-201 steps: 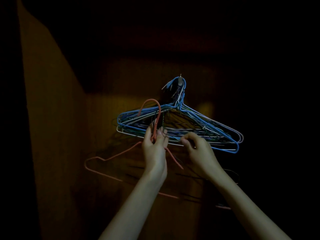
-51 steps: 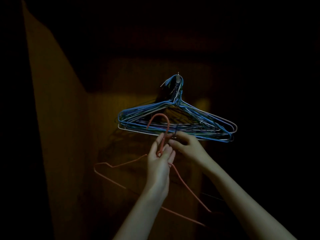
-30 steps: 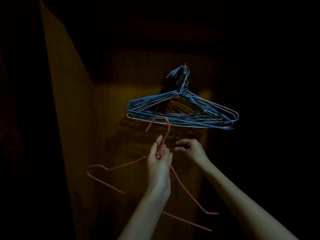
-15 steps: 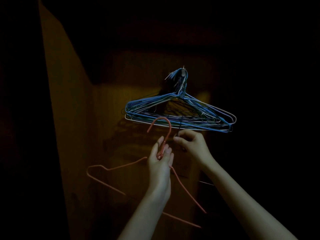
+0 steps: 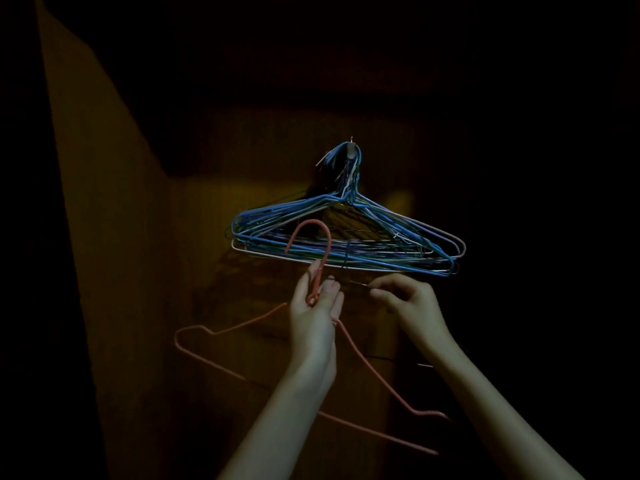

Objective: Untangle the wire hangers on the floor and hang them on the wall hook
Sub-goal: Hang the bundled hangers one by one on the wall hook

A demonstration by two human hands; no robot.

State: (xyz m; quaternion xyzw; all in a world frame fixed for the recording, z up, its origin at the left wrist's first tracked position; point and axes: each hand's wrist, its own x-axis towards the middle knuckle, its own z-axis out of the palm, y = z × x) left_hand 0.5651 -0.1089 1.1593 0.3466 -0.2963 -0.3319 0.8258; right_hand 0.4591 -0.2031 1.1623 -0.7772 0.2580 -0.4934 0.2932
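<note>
A bundle of several blue, white and grey wire hangers (image 5: 349, 252) hangs from the small wall hook (image 5: 352, 142). My left hand (image 5: 313, 317) grips the neck of an orange wire hanger (image 5: 313, 221). Its hook stands upright in front of the bundle's lower bars, and its body slopes down past my wrist. My right hand (image 5: 408, 299) sits just below the bundle and pinches a thin dark wire (image 5: 358, 283). That wire seems to belong to a black hanger, most of it lost in the dark behind my right forearm.
A wooden wall panel (image 5: 214, 306) lies behind the hangers, dimly lit in yellow at the middle. A second panel (image 5: 97, 237) angles toward me on the left. Everything else is too dark to make out.
My right hand has drawn slightly down and to the right, away from the bundle's lower bars, still pinching the dark wire. My left hand and the orange hanger have barely moved.
</note>
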